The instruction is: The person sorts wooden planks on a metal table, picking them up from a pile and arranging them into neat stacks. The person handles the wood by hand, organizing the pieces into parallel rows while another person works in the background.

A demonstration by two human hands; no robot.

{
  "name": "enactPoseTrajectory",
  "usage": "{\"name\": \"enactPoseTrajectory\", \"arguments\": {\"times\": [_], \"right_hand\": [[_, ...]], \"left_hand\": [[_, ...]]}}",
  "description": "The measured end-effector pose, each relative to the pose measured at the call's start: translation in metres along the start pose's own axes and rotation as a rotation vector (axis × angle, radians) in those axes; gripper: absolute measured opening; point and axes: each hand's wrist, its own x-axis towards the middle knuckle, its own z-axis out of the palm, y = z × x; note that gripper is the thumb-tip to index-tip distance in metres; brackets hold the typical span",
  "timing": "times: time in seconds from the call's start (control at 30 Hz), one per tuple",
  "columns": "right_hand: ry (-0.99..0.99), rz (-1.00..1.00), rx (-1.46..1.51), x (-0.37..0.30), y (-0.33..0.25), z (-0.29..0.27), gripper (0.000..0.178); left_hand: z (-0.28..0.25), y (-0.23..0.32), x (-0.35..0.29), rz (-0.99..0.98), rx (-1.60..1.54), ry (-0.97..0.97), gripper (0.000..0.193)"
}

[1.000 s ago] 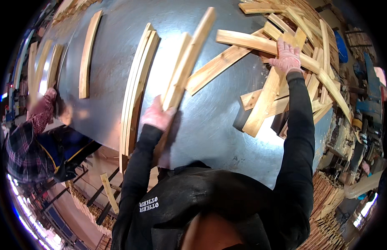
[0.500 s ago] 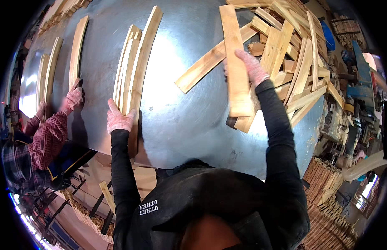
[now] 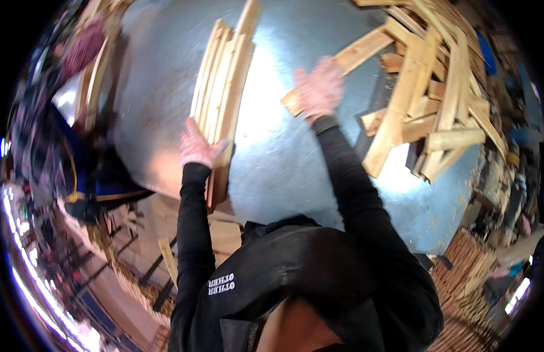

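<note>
My left hand (image 3: 201, 148), in a pinkish work glove, is closed round the near end of a bundle of wooden slats (image 3: 216, 88), thumb on the right side and fingers on the left. The slats lie lengthwise side by side on the metal table, and one at the right reaches farther out. My right hand (image 3: 320, 88), gloved alike and a little blurred, lies with fingers spread over a single slat (image 3: 363, 51) placed diagonally on the table. The hand covers part of that slat near its lower left end.
A loose heap of slats (image 3: 439, 111) covers the table's right side. A co-worker's sleeve (image 3: 84, 50) reaches over more slats (image 3: 101, 67) at the left. Stacked wood (image 3: 468, 270) stands below the right table edge. The metal tabletop (image 3: 284, 170) ends close to my body.
My right hand has let go of the board it held and moved left onto the diagonal slat. Another board shows in the left bundle. The co-worker's arm reaches farther out. The view has shifted.
</note>
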Motion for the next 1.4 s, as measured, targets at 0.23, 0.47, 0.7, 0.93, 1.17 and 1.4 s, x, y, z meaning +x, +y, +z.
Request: {"name": "enactPoseTrajectory", "arguments": {"times": [0.23, 0.47, 0.7, 0.93, 1.17, 1.4], "right_hand": [[-0.163, 0.426, -0.133, 0.035, 0.022, 0.008, 0.105], [-0.236, 0.272, 0.252, -0.015, 0.083, -0.028, 0.104], [-0.279, 0.192, 0.332, -0.011, 0.125, -0.035, 0.083], [-0.293, 0.133, 0.322, -0.011, 0.12, -0.04, 0.078], [-0.297, 0.2, 0.539, -0.009, 0.135, -0.035, 0.079], [-0.304, 0.089, 0.432, -0.008, 0.131, -0.039, 0.076]], "left_hand": [[0.0, 0.026, -0.029, 0.151, 0.34, 0.314, 0.104], [0.106, 0.022, -0.093, 0.639, 0.716, 0.019, 0.054], [0.057, 0.019, -0.094, 0.345, 0.544, 0.119, 0.076], [0.059, 0.038, -0.141, 0.374, 0.058, -0.003, 0.084], [0.049, 0.027, -0.128, 0.232, -0.765, -0.212, 0.072], [-0.069, 0.066, -0.044, 0.286, -1.802, -0.414, 0.059]]}}
